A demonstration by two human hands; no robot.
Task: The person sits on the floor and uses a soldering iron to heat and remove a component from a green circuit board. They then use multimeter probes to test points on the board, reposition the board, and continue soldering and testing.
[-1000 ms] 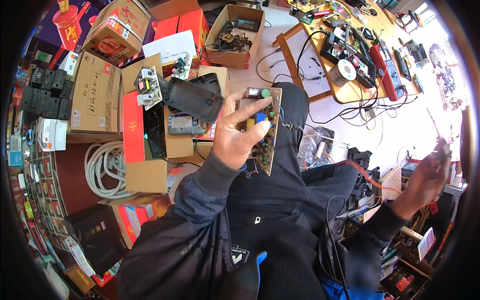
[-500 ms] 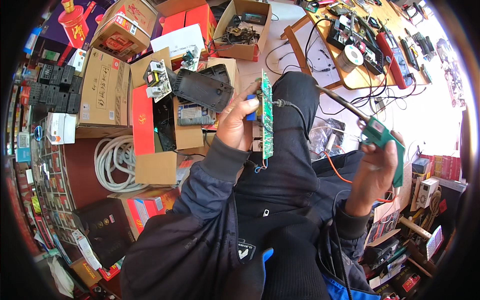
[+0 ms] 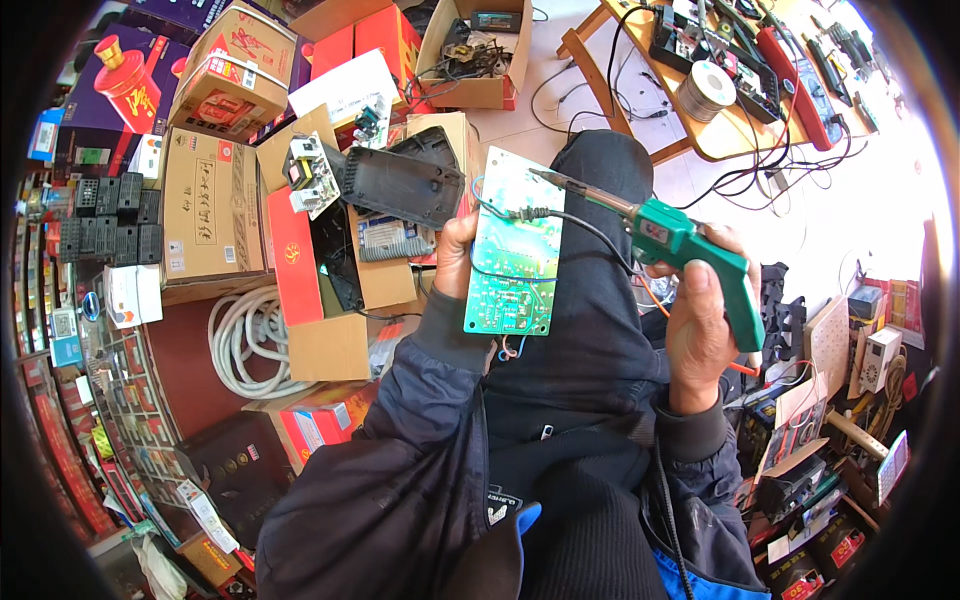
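A green circuit board (image 3: 512,262) is held upright by its left edge in my left hand (image 3: 457,256), its solder side facing me. Most of that hand's fingers are hidden behind the board. A black cable (image 3: 580,222) with a strain relief crosses the board's upper part, and thin wires hang at its lower edge. My right hand (image 3: 700,325) is wrapped round the handle of a green gun-shaped soldering iron (image 3: 672,236). The iron's dark tip lies over the board's upper right area; whether it touches cannot be made out.
An open carton (image 3: 385,285) at the left holds black plastic housings (image 3: 405,185) and another small board (image 3: 313,176). A solder spool (image 3: 706,90) stands on the wooden table (image 3: 735,135) at the far right. Coiled white hose (image 3: 250,340) lies left; cables trail over the floor.
The board has turned from edge-on to show its solder side. My right hand has brought the soldering iron leftward, so its tip is now over the board.
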